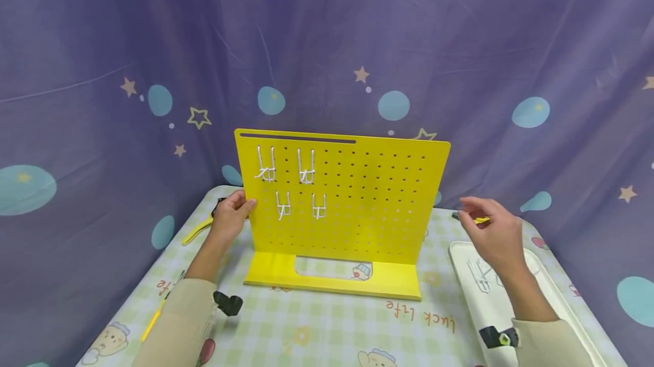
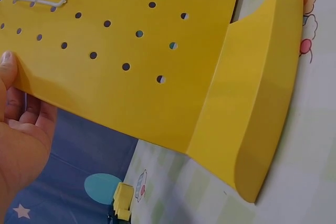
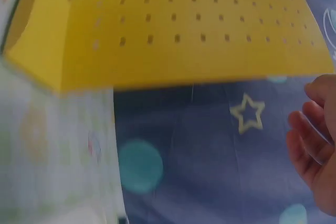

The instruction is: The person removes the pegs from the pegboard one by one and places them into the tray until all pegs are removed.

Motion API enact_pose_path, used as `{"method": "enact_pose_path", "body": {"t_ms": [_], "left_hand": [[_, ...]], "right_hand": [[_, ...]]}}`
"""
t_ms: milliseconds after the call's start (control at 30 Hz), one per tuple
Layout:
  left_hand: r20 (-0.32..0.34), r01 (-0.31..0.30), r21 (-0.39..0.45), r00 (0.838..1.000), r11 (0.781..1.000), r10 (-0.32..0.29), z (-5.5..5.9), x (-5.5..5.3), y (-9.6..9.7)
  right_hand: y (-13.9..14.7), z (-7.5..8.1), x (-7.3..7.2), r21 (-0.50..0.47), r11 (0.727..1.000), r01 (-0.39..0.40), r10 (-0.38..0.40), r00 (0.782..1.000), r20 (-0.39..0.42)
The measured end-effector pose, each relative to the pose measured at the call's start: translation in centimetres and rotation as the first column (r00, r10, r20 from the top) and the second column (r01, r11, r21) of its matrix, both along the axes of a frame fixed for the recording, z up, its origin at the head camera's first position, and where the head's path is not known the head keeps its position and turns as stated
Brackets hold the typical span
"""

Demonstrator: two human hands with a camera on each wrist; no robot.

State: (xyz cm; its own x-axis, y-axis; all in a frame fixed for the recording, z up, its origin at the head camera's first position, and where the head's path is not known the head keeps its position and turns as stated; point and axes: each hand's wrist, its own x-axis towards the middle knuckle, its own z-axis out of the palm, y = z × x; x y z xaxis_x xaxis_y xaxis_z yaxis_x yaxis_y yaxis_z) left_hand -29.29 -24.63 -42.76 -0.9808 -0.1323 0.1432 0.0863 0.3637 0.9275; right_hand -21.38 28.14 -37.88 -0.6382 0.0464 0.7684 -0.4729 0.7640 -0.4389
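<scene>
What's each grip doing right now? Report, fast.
Left grip: closed, holding the left edge of the yellow pegboard.
Right grip: open, loosely curled, holding nothing.

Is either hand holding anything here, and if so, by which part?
The left hand holds the board by its left edge, roughly midway up. The right hand shows nothing held.
</scene>
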Motion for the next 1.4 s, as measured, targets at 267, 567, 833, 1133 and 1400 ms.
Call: {"method": "enact_pose_path", "body": {"t_ms": [267, 567, 833, 1133, 1400], "left_hand": [[0.003, 0.02, 0.034, 1.0, 0.999, -0.02, 0.1, 0.1, 0.0], [-0.028, 0.037, 0.082, 0.999, 0.996, -0.035, -0.1, -0.2, 0.3], [-0.027, 0.028, 0.085, 0.999, 0.996, -0.026, -0.2, -0.2, 0.2], [-0.038, 0.043, 0.084, 0.998, 0.996, -0.04, -0.3, 0.0, 0.1], [-0.03, 0.032, 0.07, 0.999, 0.997, -0.03, -0.3, 0.0, 0.0]], "right_hand": [[-6.6, -1.5, -2.8, -0.093, 0.993, -0.076, 0.079, 0.997, 0.028], [-14.6, -2.6, -3.6, 0.044, 0.964, -0.26, 0.258, 0.964, 0.061], [-20.3, -3.8, -4.7, 0.13, 0.93, -0.343, 0.342, 0.939, 0.029], [-23.0, -3.9, -5.4, 0.259, 0.921, -0.29, 0.301, 0.954, -0.005], [-23.8, -4.0, -5.6, 0.26, 0.94, -0.223, 0.241, 0.97, -0.041]]}}
